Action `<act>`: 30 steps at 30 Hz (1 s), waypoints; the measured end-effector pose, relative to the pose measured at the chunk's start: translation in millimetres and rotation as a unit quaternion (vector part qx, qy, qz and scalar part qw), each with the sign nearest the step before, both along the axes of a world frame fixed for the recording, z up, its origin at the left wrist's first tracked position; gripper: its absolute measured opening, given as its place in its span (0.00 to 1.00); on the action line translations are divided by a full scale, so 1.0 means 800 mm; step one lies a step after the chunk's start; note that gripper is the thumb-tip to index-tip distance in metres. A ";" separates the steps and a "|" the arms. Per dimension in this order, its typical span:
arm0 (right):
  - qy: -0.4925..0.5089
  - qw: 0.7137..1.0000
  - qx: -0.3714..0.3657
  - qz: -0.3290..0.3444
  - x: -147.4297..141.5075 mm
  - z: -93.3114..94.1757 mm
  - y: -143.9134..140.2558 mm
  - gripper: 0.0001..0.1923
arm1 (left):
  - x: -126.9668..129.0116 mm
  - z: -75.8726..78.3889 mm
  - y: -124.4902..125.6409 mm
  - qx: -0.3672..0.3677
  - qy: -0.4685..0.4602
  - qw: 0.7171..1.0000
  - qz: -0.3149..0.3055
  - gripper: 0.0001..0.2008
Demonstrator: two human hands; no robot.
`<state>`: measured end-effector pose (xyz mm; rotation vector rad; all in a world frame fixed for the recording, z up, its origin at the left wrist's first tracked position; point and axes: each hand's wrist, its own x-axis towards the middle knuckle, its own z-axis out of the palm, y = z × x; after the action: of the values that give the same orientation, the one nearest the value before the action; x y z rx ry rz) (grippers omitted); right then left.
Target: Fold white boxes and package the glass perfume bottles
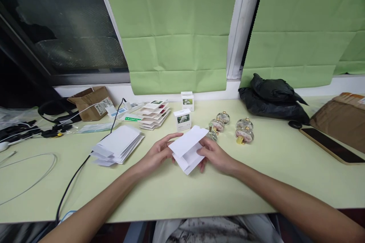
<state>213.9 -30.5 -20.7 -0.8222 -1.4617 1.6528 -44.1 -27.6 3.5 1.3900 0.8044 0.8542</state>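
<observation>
White card (188, 148), a flat folded box blank, is being held just above the pale green table (285, 174), near its front edge and at the middle of the view. It is being gripped from both sides: the left hand (158, 153) is being closed on its left edge, thumb on top and fingers curled beneath, while the right hand (215, 155) is being pinched on its right edge, thumb over the upper flap. One flap is being kept raised toward the window, a lower panel tilted toward the body.

Just left of the left hand, a stack of white blanks (118, 144) is being kept fanned on the table, with a black cable (85, 159) being run past its near corner. Behind the card, a small printed box (182, 119) is being stood upright, a second box (187, 101) farther back by the sill, and a pile of printed blanks (154, 114) to their left. Just beyond the right hand, five round glass bottles (229, 126) with gold caps are being kept in a loose group. A black bag (270, 97) is being left against the sill at the right, and a phone (327, 144) is being laid face up, well apart from the hands. Green blinds (176, 26) are being hung over the window.
</observation>
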 end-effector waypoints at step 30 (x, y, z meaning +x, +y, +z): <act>-0.038 0.983 0.150 -0.103 -0.006 -0.008 -0.004 0.16 | 0.007 0.003 -0.015 -0.233 -0.117 0.954 -0.148 0.20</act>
<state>208.8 -33.3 -26.8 -0.8421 -1.5725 1.2230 -38.6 -39.8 5.9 0.9367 0.5497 0.5365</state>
